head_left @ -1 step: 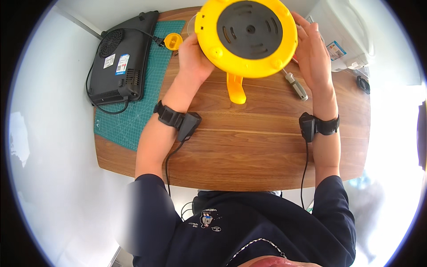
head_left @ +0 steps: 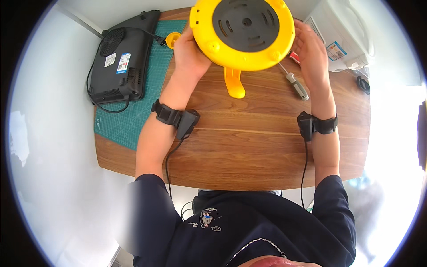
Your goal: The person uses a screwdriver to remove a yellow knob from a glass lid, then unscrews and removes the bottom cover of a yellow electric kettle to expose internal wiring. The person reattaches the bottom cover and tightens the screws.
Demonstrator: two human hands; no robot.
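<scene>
A round yellow appliance [head_left: 202,42] is held up at the far edge of the view, its underside facing me. A dark grey vented disc [head_left: 246,22] fills the middle of that underside, and a curved yellow handle [head_left: 234,83] sticks out toward me. My left hand [head_left: 191,55] is closed around its left side, the fingertips hidden behind it. Against the right rim, my right hand [head_left: 310,51] has its fingers bent, partly hidden. A screwdriver [head_left: 297,86] with a grey-green grip lies just left of my right wrist.
A black appliance [head_left: 122,66] with a fan grille and cord lies on the green cutting mat [head_left: 116,129] at left. A small yellow cap [head_left: 172,40] sits near my left hand. At far right are a white container [head_left: 340,38] and a small black item [head_left: 363,84] on the wooden table [head_left: 249,147].
The yellow appliance has shifted slightly left and away from me, with my left hand moving along. My right hand has moved a little left and its fingers are more bent.
</scene>
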